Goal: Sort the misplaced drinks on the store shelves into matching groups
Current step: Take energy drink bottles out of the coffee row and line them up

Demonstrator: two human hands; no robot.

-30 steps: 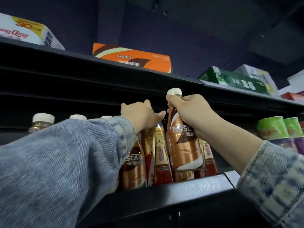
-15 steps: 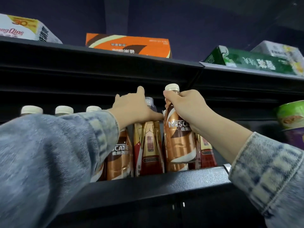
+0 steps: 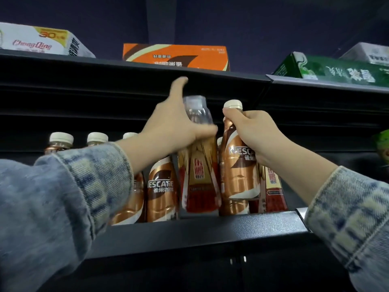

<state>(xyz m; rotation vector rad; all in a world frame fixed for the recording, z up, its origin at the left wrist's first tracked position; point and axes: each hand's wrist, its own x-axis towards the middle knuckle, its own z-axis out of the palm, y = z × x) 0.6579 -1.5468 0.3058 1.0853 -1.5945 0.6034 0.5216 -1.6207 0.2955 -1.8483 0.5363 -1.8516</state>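
A black shelf [image 3: 200,232] holds copper Nescafe coffee bottles [image 3: 161,190] on the left. My left hand [image 3: 172,123] grips the neck of a red-and-gold drink bottle [image 3: 199,180] with a clear cap; it is raised slightly, and my index finger points up. My right hand [image 3: 252,133] is closed around the upper part of another Nescafe bottle [image 3: 237,175] with a white cap, right beside it. A second red-and-gold bottle [image 3: 273,186] stands behind my right wrist.
The shelf above carries a white carton [image 3: 42,42], an orange carton [image 3: 174,56] and a green carton [image 3: 332,70]. A green-topped cup [image 3: 382,144] sits at the right edge. Several more white-capped bottles [image 3: 61,141] stand at far left.
My left hand has lifted the red-and-gold bottle upward, exposing its clear cap, and its index finger has straightened. My right hand keeps its hold on the Nescafe bottle.
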